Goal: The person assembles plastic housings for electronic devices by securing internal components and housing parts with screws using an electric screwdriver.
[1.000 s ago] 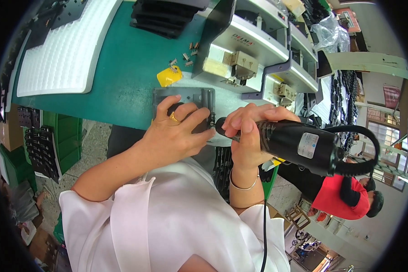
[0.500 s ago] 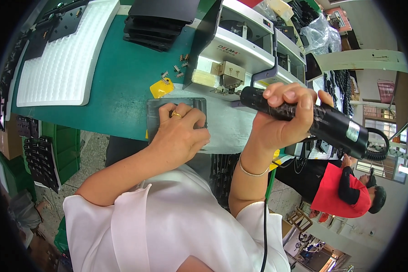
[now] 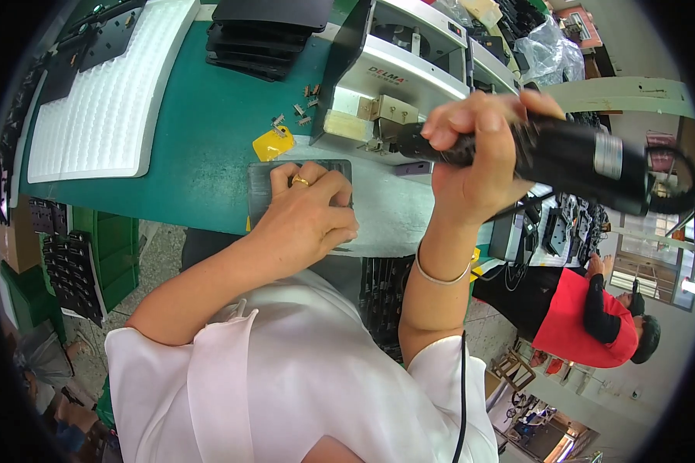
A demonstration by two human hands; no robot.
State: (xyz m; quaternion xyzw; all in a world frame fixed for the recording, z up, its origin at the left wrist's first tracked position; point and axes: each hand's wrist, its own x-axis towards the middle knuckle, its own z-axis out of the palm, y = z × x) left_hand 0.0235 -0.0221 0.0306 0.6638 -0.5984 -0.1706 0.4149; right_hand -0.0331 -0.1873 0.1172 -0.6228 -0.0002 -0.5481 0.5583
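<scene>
My right hand (image 3: 477, 158) is wrapped around a black electric screwdriver (image 3: 579, 154), held nearly level above the bench. The screwdriver's front end, towards the left, is close to the metal bracket (image 3: 396, 116) of a grey screw-feeder machine (image 3: 409, 65); whether they touch I cannot tell. Down on the bench, my left hand (image 3: 305, 208) grips a flat dark plate (image 3: 260, 181) with bent fingers, a ring on one of them. Whatever lies beneath those fingertips is hidden. Just beyond the plate are a yellow tag (image 3: 270, 147) and several small metal parts (image 3: 301, 109).
Black panels (image 3: 266, 38) are stacked at the back of the green bench (image 3: 193, 108). A white dimpled tray (image 3: 116, 116) lies to the left, with black parts on it. Green crates (image 3: 116, 255) stand below left. A person in red (image 3: 583, 320) is at the right.
The screwdriver has swung slightly: its rear end moved right and its front end a little left. My right hand is blurred by motion. My left hand stays on the plate.
</scene>
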